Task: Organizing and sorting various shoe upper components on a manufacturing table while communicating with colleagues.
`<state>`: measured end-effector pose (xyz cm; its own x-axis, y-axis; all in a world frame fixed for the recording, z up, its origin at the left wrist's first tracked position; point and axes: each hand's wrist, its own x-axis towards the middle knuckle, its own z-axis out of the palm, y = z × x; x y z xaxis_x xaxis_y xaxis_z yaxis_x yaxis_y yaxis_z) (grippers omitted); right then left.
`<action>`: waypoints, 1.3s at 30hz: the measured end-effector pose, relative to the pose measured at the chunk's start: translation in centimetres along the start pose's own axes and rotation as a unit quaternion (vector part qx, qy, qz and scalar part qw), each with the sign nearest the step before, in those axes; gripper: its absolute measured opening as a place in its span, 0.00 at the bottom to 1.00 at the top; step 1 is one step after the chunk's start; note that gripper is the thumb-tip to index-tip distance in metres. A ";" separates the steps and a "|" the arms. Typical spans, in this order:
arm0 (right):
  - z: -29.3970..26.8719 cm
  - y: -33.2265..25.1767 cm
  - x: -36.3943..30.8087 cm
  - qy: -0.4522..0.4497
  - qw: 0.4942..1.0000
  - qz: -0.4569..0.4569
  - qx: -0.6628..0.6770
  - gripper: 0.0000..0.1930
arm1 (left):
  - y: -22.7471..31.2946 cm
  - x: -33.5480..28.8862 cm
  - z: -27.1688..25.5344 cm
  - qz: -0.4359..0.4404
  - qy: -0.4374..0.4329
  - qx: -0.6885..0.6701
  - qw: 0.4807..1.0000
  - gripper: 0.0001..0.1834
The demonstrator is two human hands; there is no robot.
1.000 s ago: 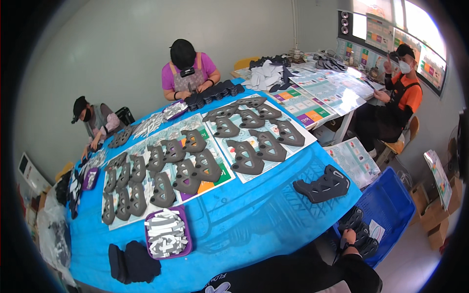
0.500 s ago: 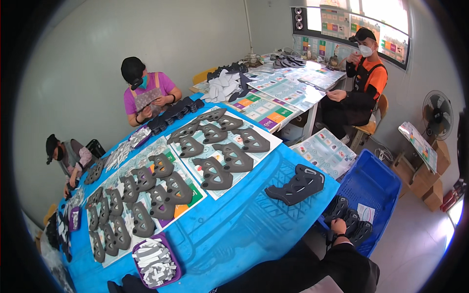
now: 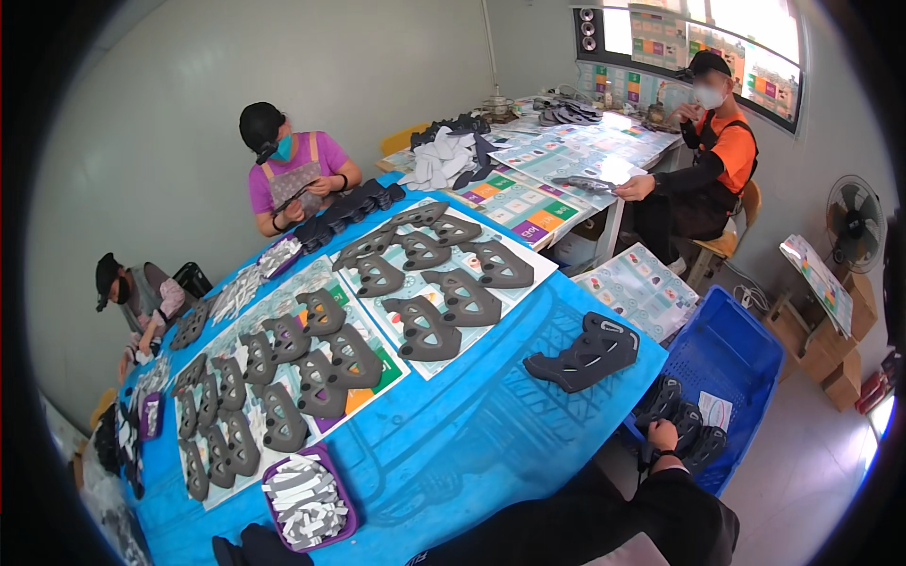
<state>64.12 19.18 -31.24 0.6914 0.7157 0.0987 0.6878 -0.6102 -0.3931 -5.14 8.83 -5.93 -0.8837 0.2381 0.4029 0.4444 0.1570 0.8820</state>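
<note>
My right hand (image 3: pixel 663 435) reaches down at the right, at the near-left side of a blue plastic crate (image 3: pixel 748 368). Its fingers are curled, and what they hold, if anything, is hidden. Beside it in the crate lie several black padded pieces (image 3: pixel 704 447) with light trim. A similar boot-shaped dark piece (image 3: pixel 587 357) lies flat on the blue-covered table (image 3: pixel 472 472), near its right corner. I do not see my left hand; dark cloth fills the lower edge.
Rows of grey cut-out pieces (image 3: pixel 282 417) cover printed sheets on the table. A purple basket (image 3: pixel 352 514) holds grey and white strips. Three co-workers sit around; the one in orange (image 3: pixel 731 160) holds a dark flat piece. A fan (image 3: pixel 855 222) stands at right.
The view has shifted slightly, so everything sits a little further right. The co-worker in orange now extends a dark piece over the far table. My right hand stays at the crate.
</note>
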 end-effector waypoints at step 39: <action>2.1 1.3 0.9 0.021 0.998 -0.036 -0.039 0.14 | -1.3 1.1 -11.0 0.006 0.255 0.077 0.964 0.15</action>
<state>65.14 19.77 -33.58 0.6471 0.7449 0.1628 0.7500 -0.5835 -0.3114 -8.33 -1.67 -3.93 -0.8184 -0.2544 0.5153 0.4372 0.3063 0.8456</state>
